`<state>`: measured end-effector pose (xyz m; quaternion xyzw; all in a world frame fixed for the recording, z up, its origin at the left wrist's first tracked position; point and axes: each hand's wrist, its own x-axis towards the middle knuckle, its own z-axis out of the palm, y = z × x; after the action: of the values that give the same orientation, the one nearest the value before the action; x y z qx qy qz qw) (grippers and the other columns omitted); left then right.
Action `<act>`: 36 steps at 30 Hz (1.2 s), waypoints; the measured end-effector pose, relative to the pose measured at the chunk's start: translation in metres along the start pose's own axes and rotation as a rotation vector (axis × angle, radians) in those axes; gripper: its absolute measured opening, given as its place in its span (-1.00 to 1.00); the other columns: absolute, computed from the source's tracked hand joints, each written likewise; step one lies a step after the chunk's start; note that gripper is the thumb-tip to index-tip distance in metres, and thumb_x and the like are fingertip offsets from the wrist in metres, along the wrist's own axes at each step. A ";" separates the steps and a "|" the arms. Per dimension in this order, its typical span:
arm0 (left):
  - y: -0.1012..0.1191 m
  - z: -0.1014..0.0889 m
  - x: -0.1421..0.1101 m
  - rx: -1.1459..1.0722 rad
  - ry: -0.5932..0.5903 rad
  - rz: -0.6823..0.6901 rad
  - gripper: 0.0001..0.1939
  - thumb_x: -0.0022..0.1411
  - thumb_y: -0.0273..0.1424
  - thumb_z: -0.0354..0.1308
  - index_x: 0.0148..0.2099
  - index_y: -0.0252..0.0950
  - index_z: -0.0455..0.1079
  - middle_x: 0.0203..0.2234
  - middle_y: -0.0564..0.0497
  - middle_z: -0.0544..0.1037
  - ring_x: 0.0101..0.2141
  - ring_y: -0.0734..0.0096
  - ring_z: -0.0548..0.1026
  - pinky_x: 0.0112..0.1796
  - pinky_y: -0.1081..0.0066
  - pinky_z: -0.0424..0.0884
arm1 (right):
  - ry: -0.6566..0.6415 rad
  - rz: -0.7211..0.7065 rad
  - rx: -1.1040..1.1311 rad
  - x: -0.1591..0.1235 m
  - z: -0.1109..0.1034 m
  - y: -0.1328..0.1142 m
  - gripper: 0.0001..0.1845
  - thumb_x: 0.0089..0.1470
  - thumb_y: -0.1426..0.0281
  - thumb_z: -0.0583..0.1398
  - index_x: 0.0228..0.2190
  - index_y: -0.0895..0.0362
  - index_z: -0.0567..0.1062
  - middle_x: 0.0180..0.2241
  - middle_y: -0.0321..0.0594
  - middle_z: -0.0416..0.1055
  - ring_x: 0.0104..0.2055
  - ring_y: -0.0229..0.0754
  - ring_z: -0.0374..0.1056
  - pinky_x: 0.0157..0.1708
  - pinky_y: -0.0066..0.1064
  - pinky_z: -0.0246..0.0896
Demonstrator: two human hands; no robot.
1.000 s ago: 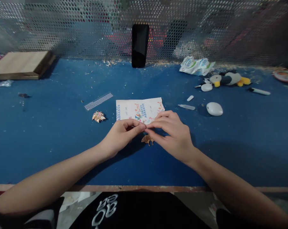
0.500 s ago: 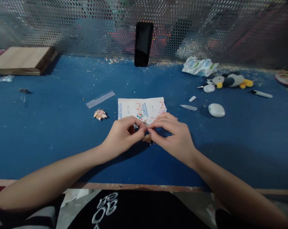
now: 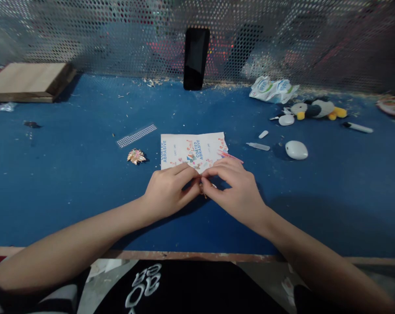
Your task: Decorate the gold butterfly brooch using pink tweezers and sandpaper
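Low over the near edge of the printed abrasive paper (image 3: 180,148), my left hand (image 3: 171,187) and my right hand (image 3: 238,185) meet fingertip to fingertip. Both are closed in a pinch around a small gold-coloured ornament (image 3: 203,190), mostly hidden behind the fingers; only bits of its gold edge show beneath them. A thin pink pointed tool (image 3: 231,157) sticks out by the back of my right fingers; whether they hold it or it lies on the paper, I cannot tell. To the left lies a gold leaf-shaped ornament (image 3: 136,156) with pink on it.
A strip of small rhinestones (image 3: 136,136) lies left of the paper. Rightward are a clear small tube (image 3: 258,146), a white rounded case (image 3: 296,150), a duck plush (image 3: 318,109) and a marker (image 3: 357,127). A phone (image 3: 196,59) leans on the perforated metal screen; wooden boards (image 3: 27,80) sit far left.
My left fingers have closed up and moved slightly right against the right fingertips, covering more of the gold ornament. More of the paper and the pink tool now show.
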<state>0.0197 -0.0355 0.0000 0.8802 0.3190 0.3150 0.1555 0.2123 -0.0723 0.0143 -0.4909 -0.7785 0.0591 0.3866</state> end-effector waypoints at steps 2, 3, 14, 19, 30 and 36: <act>0.000 0.000 0.000 0.028 -0.001 0.011 -0.76 0.41 -0.41 0.03 -0.30 -0.31 0.45 -0.48 0.06 0.52 -0.50 0.55 0.39 -0.47 0.49 0.28 | -0.019 0.042 0.044 0.000 -0.001 0.000 -0.86 0.11 0.54 0.25 -0.42 0.06 0.49 -0.43 -0.30 0.56 -0.31 -0.16 0.48 -0.18 -0.23 0.34; 0.000 0.000 0.000 0.036 0.003 0.015 -0.76 0.41 -0.41 0.03 -0.31 -0.31 0.45 -0.48 0.06 0.52 -0.50 0.55 0.39 -0.47 0.49 0.28 | -0.024 0.063 0.057 0.000 -0.001 0.000 -0.86 0.11 0.54 0.25 -0.43 0.06 0.49 -0.42 -0.30 0.56 -0.31 -0.16 0.48 -0.19 -0.23 0.34; -0.001 0.004 -0.001 0.135 0.047 0.059 -0.75 0.41 -0.41 0.04 -0.34 -0.30 0.42 -0.49 0.07 0.52 -0.53 0.55 0.42 -0.54 0.48 0.17 | -0.036 0.175 0.099 0.000 -0.002 -0.002 -0.88 0.07 0.55 0.26 -0.40 0.08 0.53 -0.39 -0.29 0.59 -0.30 -0.17 0.49 -0.22 -0.28 0.34; -0.001 0.003 0.000 -0.010 -0.010 -0.024 -0.78 0.38 -0.42 0.05 -0.34 -0.31 0.41 -0.51 0.09 0.48 -0.51 0.55 0.38 -0.49 0.50 0.20 | -0.049 0.062 0.039 -0.001 -0.001 -0.003 -0.85 0.11 0.56 0.24 -0.45 0.10 0.47 -0.46 -0.29 0.52 -0.35 -0.18 0.43 -0.24 -0.27 0.30; -0.003 -0.004 0.008 -0.305 -0.041 -0.016 -0.82 0.24 -0.51 0.08 -0.44 -0.29 0.32 -0.62 0.18 0.35 -0.58 0.64 0.26 -0.53 0.59 0.17 | -0.061 -0.053 0.047 -0.001 -0.004 -0.009 -0.82 0.17 0.58 0.20 -0.40 0.08 0.48 -0.45 -0.26 0.53 -0.33 -0.17 0.43 -0.26 -0.28 0.34; -0.011 -0.007 0.006 0.057 -0.036 0.225 -0.77 0.37 -0.40 0.04 -0.33 -0.30 0.46 -0.54 0.09 0.51 -0.59 0.54 0.36 -0.56 0.45 0.19 | -0.083 0.124 0.158 0.001 -0.009 -0.007 -0.83 0.06 0.59 0.26 -0.46 0.08 0.51 -0.47 -0.35 0.54 -0.40 -0.26 0.43 -0.30 -0.35 0.33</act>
<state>0.0137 -0.0223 0.0026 0.9201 0.2243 0.3054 0.0998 0.2127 -0.0783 0.0243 -0.5030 -0.7549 0.1644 0.3873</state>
